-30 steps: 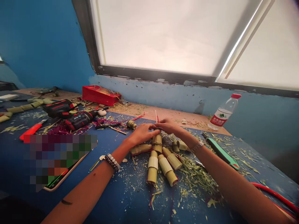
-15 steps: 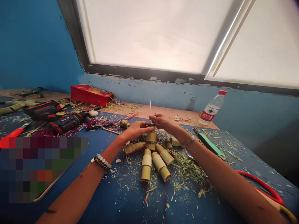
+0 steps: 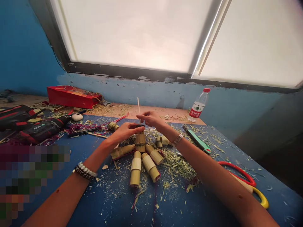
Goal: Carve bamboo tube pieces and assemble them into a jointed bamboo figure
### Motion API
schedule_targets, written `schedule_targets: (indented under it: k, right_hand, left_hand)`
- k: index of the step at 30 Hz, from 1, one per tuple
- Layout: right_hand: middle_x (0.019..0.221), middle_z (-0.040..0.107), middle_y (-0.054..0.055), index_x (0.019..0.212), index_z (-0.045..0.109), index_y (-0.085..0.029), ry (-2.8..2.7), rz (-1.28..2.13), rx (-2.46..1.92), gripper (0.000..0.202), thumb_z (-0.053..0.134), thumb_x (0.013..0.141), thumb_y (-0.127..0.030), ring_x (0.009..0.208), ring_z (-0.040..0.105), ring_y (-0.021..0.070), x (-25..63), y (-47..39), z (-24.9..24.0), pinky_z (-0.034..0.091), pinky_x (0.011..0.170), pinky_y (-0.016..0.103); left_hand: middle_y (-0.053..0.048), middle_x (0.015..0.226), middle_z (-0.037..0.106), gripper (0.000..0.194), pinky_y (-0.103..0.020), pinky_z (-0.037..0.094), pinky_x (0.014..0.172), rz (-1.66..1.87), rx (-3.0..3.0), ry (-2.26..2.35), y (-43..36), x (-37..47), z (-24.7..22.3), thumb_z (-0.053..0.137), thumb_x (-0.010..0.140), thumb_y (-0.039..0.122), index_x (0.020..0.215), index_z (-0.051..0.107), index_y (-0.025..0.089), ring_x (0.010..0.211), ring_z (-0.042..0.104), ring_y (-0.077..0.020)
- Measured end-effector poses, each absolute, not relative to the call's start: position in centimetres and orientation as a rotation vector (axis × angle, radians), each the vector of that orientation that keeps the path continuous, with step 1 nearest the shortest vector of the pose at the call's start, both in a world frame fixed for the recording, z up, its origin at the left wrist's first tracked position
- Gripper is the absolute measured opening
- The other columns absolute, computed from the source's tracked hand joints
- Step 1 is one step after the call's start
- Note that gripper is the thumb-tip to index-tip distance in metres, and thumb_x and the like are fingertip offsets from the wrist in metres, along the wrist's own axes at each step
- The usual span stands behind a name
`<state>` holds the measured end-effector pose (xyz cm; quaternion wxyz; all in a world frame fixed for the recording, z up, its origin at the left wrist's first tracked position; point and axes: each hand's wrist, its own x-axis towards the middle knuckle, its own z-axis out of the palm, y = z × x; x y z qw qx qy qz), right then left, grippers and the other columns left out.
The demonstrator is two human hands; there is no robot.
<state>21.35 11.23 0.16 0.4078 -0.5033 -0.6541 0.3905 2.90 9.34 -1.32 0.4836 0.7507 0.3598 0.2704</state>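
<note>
A jointed bamboo figure (image 3: 140, 142) stands on the blue tabletop, its limb pieces (image 3: 136, 168) spread out at its base and strung with dark red cord. My left hand (image 3: 127, 130) is closed around the dark-rimmed top of the figure, fingers partly hidden. Just above it, my right hand (image 3: 150, 119) pinches a thin pale stick (image 3: 138, 105) held almost upright. The stick's lower end comes down by the figure's top; whether it goes inside cannot be made out.
Bamboo shavings (image 3: 177, 164) litter the table. To the right are a green-handled utility knife (image 3: 198, 141), scissors (image 3: 260, 197) with red and yellow handles, and a water bottle (image 3: 198, 105). On the left lie a power drill (image 3: 44, 127) and a red box (image 3: 72, 97).
The camera view has turned right, so everything sits farther left in the picture. Both hands keep their holds on the figure and the stick.
</note>
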Motion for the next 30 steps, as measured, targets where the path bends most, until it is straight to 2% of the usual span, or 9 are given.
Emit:
schedule_targets:
  k: [6,11,19,22,27,30]
  right_hand:
    - [0.054,0.044,-0.004,0.061,0.056,-0.017,-1.613,0.979,-1.243,0.036,0.069,0.085,-0.04,0.044,0.029,0.0063,21.3,11.1,0.4,0.02,0.044,0.026]
    - [0.061,0.051,-0.002,0.067,0.058,-0.017,-1.575,0.934,-1.242,0.031,0.066,0.086,-0.041,0.046,0.033,0.0062,20.9,10.5,1.1,0.024,0.045,0.025]
    - [0.053,0.038,-0.007,0.064,0.051,-0.019,-1.51,0.776,-1.302,0.032,0.063,0.088,-0.036,0.049,0.033,0.0077,18.9,9.3,1.4,0.027,0.048,0.024]
    - [0.055,0.044,-0.006,0.063,0.054,-0.018,-1.536,0.733,-1.299,0.034,0.066,0.087,-0.039,0.051,0.037,0.0074,18.7,8.9,1.7,0.029,0.049,0.024]
    - [0.055,0.059,0.0,0.059,0.064,-0.015,-1.683,0.774,-1.297,0.036,0.078,0.077,-0.044,0.045,0.046,0.0077,19.8,8.5,2.9,0.033,0.045,0.024]
    - [0.058,0.065,0.005,0.061,0.068,-0.013,-1.722,0.79,-1.274,0.034,0.074,0.078,-0.042,0.045,0.051,0.0094,20.2,8.5,3.2,0.036,0.043,0.024]
  left_hand:
    - [-0.012,0.117,0.075,0.05,-0.044,0.049,0.098,0.675,1.754,0.858,9.1,3.0,-1.2,0.075,0.078,0.052,0.113,0.075,0.017,0.111,0.066,-0.0296]
    - [-0.011,0.117,0.075,0.048,-0.044,0.049,0.098,0.7,1.717,0.824,9.3,2.8,-1.3,0.076,0.076,0.053,0.111,0.076,0.019,0.11,0.067,-0.0296]
    - [-0.013,0.108,0.076,0.052,-0.043,0.052,0.094,0.728,1.739,0.865,9.4,3.0,-1.2,0.079,0.072,0.049,0.111,0.074,0.016,0.105,0.068,-0.0293]
    - [-0.013,0.108,0.076,0.05,-0.042,0.052,0.094,0.753,1.712,0.875,9.2,2.9,-1.3,0.08,0.071,0.049,0.108,0.073,0.016,0.106,0.068,-0.0288]
    - [-0.012,0.105,0.077,0.047,-0.043,0.051,0.095,0.798,1.713,0.869,8.7,3.1,-1.1,0.08,0.073,0.047,0.108,0.074,0.016,0.103,0.069,-0.0283]
    - [-0.01,0.103,0.078,0.041,-0.042,0.051,0.094,0.778,1.695,0.809,8.6,3.2,-1.0,0.079,0.075,0.043,0.107,0.076,0.017,0.102,0.069,-0.0271]
